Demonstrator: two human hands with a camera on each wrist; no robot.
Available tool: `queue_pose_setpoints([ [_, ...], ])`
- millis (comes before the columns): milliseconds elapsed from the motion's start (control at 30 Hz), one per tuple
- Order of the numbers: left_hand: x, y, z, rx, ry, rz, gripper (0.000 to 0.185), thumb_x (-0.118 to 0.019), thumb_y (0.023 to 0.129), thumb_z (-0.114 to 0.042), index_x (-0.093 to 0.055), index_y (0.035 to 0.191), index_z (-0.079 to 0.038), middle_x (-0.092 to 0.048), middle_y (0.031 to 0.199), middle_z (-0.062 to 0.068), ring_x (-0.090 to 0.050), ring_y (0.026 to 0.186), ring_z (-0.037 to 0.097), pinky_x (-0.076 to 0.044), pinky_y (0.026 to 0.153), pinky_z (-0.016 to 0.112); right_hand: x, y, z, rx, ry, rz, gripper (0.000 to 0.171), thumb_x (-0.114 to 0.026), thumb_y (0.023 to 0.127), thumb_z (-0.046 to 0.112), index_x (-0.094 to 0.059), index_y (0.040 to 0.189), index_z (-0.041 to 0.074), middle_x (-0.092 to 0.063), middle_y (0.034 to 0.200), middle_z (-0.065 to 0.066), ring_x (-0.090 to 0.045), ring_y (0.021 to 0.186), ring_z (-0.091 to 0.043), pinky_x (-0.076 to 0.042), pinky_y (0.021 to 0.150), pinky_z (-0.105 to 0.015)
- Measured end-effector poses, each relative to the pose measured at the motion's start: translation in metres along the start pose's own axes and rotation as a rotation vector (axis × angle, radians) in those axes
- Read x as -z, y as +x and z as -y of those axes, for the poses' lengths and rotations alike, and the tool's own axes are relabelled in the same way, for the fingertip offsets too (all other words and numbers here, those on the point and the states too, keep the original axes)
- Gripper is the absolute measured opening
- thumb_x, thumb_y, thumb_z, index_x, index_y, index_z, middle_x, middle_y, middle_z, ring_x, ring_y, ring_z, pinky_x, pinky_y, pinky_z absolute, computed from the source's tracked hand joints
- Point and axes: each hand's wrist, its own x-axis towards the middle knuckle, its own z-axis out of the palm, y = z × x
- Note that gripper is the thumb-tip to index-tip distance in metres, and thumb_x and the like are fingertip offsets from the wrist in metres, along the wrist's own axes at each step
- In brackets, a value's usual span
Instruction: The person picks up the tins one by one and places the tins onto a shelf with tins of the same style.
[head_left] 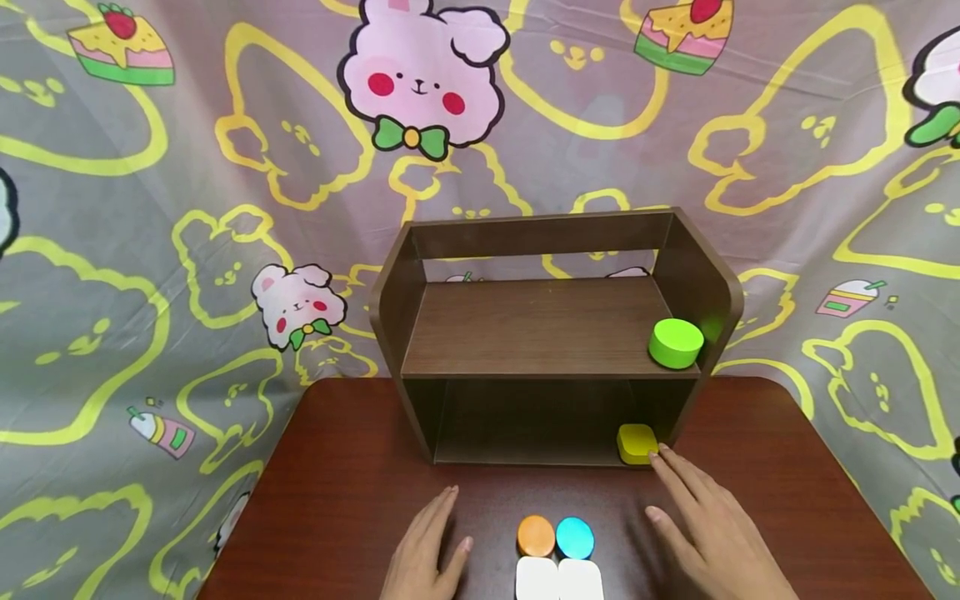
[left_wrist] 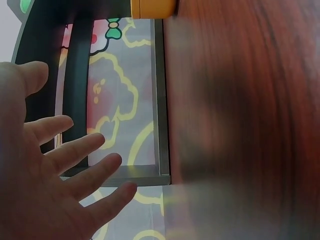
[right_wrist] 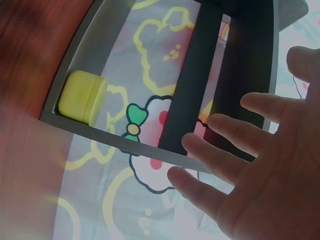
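Note:
My left hand hovers over the table's near part, fingers extended and holding nothing; the left wrist view shows its palm and spread fingers. To its right are an orange round container, a blue round one and two white squarish ones, one a white container. Across from it, my right hand has straight fingers and holds nothing. Its fingertips appear close to a yellow squarish container on the lower shelf, but the right wrist view shows the yellow container apart from them.
A dark brown two-tier shelf stands at the back of the reddish-brown table. One green round container sits at the upper tier's right end. Behind hangs a patterned cloth.

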Motion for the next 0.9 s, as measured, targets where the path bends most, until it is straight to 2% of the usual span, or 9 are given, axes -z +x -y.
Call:
queue_pose_setpoints([
  [100,0.0,0.001,-0.002,0.006,-0.001,0.004,0.071,-0.081,0.088,-0.03,-0.054,0.151,-0.012,-0.064,0.147,0.007,-0.065,0.129,0.024,-0.058,0.097,0.045,0.004,0.002,0.002,-0.015,-0.004,0.001,0.066,-0.081,0.088,0.032,-0.059,0.146,0.008,-0.061,0.148,-0.013,-0.06,0.128,-0.032,-0.03,0.112,-0.026],
  [200,-0.001,0.001,-0.003,0.023,-0.003,0.002,0.071,-0.081,0.086,-0.03,-0.056,0.15,-0.012,-0.065,0.147,0.007,-0.066,0.129,0.022,-0.059,0.097,0.044,0.008,0.004,0.003,-0.044,-0.003,0.017,0.065,-0.079,0.089,0.033,-0.059,0.147,0.01,-0.061,0.149,-0.012,-0.06,0.128,-0.031,-0.043,0.102,-0.042],
  [300,-0.001,0.002,-0.004,0.033,-0.011,-0.003,0.071,-0.083,0.085,-0.029,-0.057,0.149,-0.012,-0.066,0.146,0.006,-0.066,0.129,0.021,-0.059,0.097,0.043,0.011,0.006,0.004,-0.072,0.012,0.038,0.064,-0.077,0.092,0.036,-0.058,0.148,0.013,-0.06,0.15,-0.011,-0.06,0.129,-0.031,-0.048,0.097,-0.051],
  [633,-0.006,0.0,-0.004,0.012,-0.027,-0.012,0.069,-0.083,0.084,-0.027,-0.06,0.147,-0.012,-0.067,0.144,0.006,-0.066,0.128,0.02,-0.059,0.096,0.04,0.019,0.012,0.003,-0.081,0.045,-0.003,0.065,-0.079,0.091,0.03,-0.056,0.15,0.018,-0.062,0.146,-0.007,-0.061,0.126,-0.028,-0.045,0.095,-0.047],
  [900,-0.006,0.002,-0.008,0.042,-0.052,0.024,0.065,-0.08,0.087,-0.026,-0.058,0.148,-0.014,-0.068,0.142,0.007,-0.066,0.128,0.021,-0.059,0.096,0.042,0.024,0.02,0.005,-0.087,0.056,-0.038,0.063,-0.081,0.089,0.025,-0.059,0.147,0.019,-0.066,0.14,-0.005,-0.063,0.123,-0.028,-0.043,0.096,-0.044],
])
